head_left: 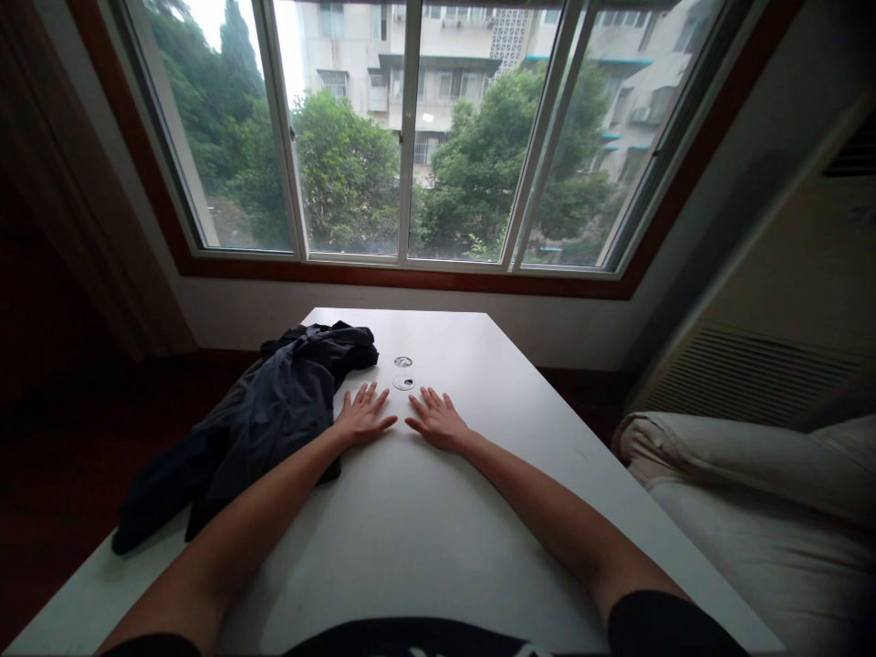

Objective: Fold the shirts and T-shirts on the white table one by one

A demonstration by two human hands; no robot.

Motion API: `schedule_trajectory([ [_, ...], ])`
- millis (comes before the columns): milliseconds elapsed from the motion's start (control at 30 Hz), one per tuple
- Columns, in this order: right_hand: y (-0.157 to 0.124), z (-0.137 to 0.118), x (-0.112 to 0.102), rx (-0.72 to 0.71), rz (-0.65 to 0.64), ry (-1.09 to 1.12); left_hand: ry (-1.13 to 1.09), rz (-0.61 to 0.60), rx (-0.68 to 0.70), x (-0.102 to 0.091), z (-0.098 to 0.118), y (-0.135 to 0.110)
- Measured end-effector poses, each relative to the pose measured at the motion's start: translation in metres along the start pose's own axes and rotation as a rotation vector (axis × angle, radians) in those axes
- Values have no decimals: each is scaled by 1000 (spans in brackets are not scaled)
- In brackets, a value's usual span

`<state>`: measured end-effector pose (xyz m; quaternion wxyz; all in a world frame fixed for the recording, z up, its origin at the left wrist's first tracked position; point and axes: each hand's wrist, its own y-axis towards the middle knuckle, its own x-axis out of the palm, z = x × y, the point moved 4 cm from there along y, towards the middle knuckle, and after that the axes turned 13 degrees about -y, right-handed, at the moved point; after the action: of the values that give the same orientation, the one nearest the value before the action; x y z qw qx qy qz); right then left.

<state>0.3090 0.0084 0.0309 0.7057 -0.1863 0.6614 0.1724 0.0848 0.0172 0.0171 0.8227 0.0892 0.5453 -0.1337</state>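
Observation:
Both palms rest face down on a white table (383, 538). My left hand (362, 415) lies flat with its fingers spread, close to the right side of a crumpled dark garment (274, 401). Opposite it, with a small gap between the thumbs, my right hand (438, 418) is also flat and spread. Neither hand holds anything. Just beyond the fingertips are two round fittings in the tabletop, a nearer disc (403, 382) with a dark notch and a farther ring (403, 362). The garment is bunched, so its kind cannot be made out.
A wide window (403, 265) with a red-brown frame stands behind the table's far end. To the right are a pale cushioned seat (766, 511) and a louvred appliance (753, 365). A curtain (102, 201) hangs at the left, above a dark floor.

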Motion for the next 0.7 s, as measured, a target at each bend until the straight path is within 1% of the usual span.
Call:
schedule_trajectory([
  [267,0,0,0,-8,-29,16,-16,-9,-2,-2,1,-1],
  [700,-1,0,-2,-16,-29,24,-9,-37,2,-2,2,-1],
])
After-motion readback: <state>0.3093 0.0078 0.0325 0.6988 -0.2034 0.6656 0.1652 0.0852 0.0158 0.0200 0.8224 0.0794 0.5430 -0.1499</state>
